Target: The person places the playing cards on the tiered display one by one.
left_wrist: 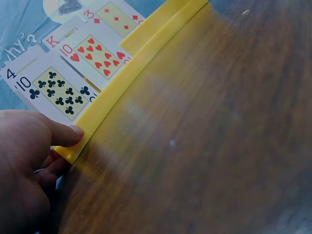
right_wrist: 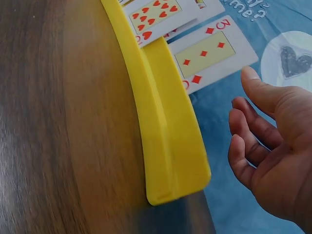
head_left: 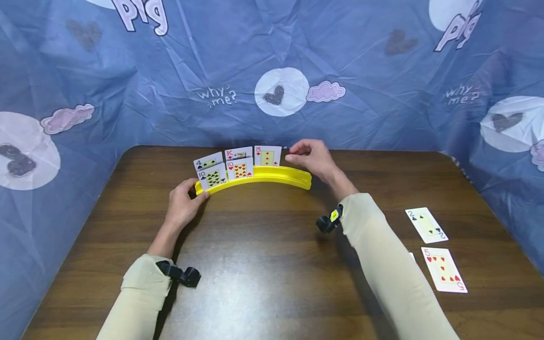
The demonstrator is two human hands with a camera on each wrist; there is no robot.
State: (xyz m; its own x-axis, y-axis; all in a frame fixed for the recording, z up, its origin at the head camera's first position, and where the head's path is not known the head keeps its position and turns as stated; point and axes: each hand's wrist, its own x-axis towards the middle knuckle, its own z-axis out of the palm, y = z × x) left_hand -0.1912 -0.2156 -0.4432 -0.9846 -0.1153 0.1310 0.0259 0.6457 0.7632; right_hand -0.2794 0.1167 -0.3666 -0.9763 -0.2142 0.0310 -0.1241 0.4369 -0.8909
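A curved yellow card holder (head_left: 280,175) stands toward the back of the table. My left hand (head_left: 182,204) grips its left end, thumb on the front edge and fingers behind. Upright in the holder's front row are the ten of clubs (left_wrist: 61,92) and the ten of hearts (left_wrist: 95,54). Behind them show the four of spades (head_left: 208,162) and the king of diamonds (head_left: 239,154). Farther right, the three of diamonds (right_wrist: 214,54) stands alone in the back row. My right hand (head_left: 315,160) hovers just beside that card with nothing in it, fingers loosely curled.
On the right of the brown wooden table (head_left: 255,264) lie the two of clubs (head_left: 427,225) and the five of hearts (head_left: 444,269), face up. A sliver of another card (head_left: 412,256) peeks out beside my right sleeve. A blue printed cloth (head_left: 178,71) hangs behind the table.
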